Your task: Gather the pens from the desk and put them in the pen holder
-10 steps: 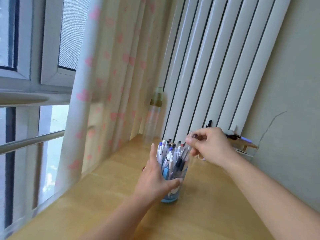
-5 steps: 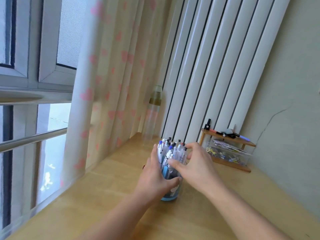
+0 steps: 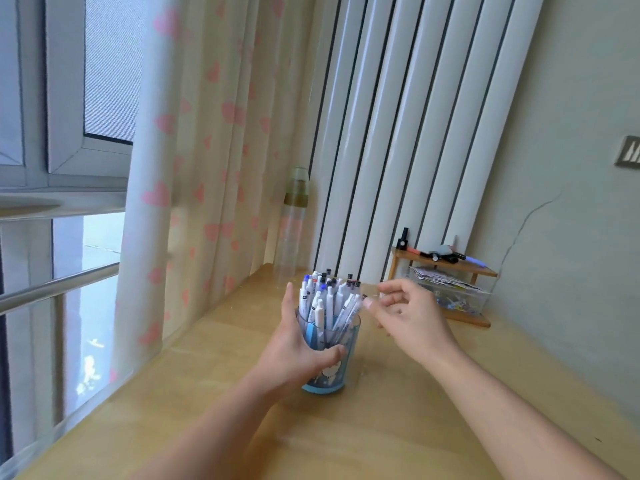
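A blue translucent pen holder [image 3: 334, 377] stands on the wooden desk [image 3: 381, 427], packed with several white pens [image 3: 329, 299] that stick up out of it. My left hand [image 3: 298, 348] wraps around the holder's left side and grips it. My right hand [image 3: 408, 317] hovers just right of the pen tops, fingers spread and loosely curled, with nothing in it; its fingertips are close to the pens without holding any.
A small wooden shelf [image 3: 446, 268] at the back right carries markers and a clear box of odds and ends. A clear bottle [image 3: 292, 230] stands by the heart-patterned curtain [image 3: 194, 168]. White vertical slats [image 3: 398, 133] back the desk.
My right hand held a pen above the holder, then pressed down on the pens, and now has drawn back to the right, empty. My left hand stayed on the holder.
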